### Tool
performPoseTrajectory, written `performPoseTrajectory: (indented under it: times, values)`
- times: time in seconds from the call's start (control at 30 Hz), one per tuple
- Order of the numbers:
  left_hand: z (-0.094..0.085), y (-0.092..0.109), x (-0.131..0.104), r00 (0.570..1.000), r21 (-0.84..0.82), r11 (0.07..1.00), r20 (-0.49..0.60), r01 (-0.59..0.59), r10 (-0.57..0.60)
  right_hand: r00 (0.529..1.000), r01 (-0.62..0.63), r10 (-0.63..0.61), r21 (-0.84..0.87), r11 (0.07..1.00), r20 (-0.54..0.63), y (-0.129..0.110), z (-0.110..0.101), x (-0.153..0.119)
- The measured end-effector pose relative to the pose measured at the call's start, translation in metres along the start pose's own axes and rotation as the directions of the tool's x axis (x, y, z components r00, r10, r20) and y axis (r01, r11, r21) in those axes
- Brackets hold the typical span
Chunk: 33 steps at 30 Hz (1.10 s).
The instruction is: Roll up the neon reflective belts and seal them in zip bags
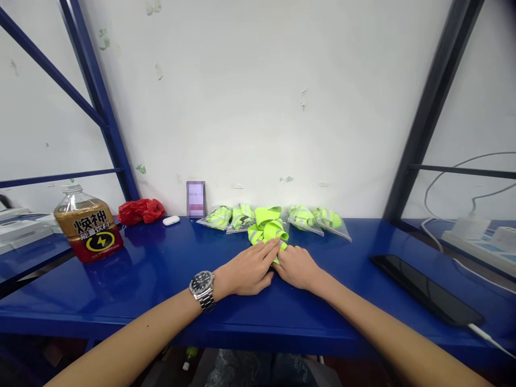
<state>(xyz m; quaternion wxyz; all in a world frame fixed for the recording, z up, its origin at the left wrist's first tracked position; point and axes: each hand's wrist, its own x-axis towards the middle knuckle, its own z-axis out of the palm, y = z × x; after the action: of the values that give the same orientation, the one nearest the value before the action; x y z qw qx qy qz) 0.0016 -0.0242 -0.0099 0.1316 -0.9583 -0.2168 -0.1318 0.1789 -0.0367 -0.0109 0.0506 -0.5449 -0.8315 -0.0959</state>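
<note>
A: Where did the yellow strap [266, 232] lie?

B: On the blue surface [161, 274], straight beyond your left hand [250, 269] and right hand [296, 267], toward the wall [258, 107]. It was bunched in loops; the pile's long axis ran roughly away from you, its near end at your fingers.

A: Which hand was nearer?

B: Neither, clearly; both met at that near end. Your left lay palm down, fingers straight and together, reaching over the fingers of your curled right.

A: Was either clamped on the strap?

B: Could not tell for either; your fingers hid the undersides.

A: Neighbours?

B: Two clear bags [242, 217] sat to its left, two more bags [302, 216] to its right, the inner ones just beside it.
</note>
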Motion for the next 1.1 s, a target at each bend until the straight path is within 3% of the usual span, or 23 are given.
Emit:
performPoseTrajectory:
  times: [0.13,0.3,0.37,0.47,0.57,0.7,1.1]
  values:
    - [0.002,-0.012,-0.006,0.995,-0.208,0.978,0.097,0.018,0.002,0.997,0.062,-0.061,0.008,0.998,-0.045,0.002,0.003,-0.006]
    - [0.0,-0.023,-0.006,0.988,-0.376,0.924,0.157,0.062,-0.002,0.985,0.158,-0.131,0.294,0.943,-0.108,0.013,0.008,-0.019]
    - [0.0,-0.026,-0.005,0.987,-0.416,0.906,0.161,0.073,-0.006,0.979,0.184,-0.144,0.332,0.925,-0.142,0.018,0.01,-0.023]
    - [0.001,-0.029,-0.002,0.988,-0.442,0.893,0.152,0.082,-0.016,0.961,0.157,-0.096,0.224,0.962,-0.259,0.023,0.01,-0.025]
    - [0.003,-0.032,0.001,0.991,-0.45,0.889,0.132,0.081,-0.024,0.907,0.264,-0.219,0.08,0.961,-0.359,0.026,0.007,-0.021]
    - [0.005,-0.032,0.002,0.997,-0.467,0.883,0.07,0.047,-0.016,0.866,0.435,-0.389,0.089,0.896,-0.315,0.033,0.009,-0.01]
    - [0.016,-0.032,0.001,0.997,-0.384,0.922,-0.047,0.045,-0.069,0.843,0.47,-0.445,0.01,0.883,-0.301,0.037,0.018,0.007]
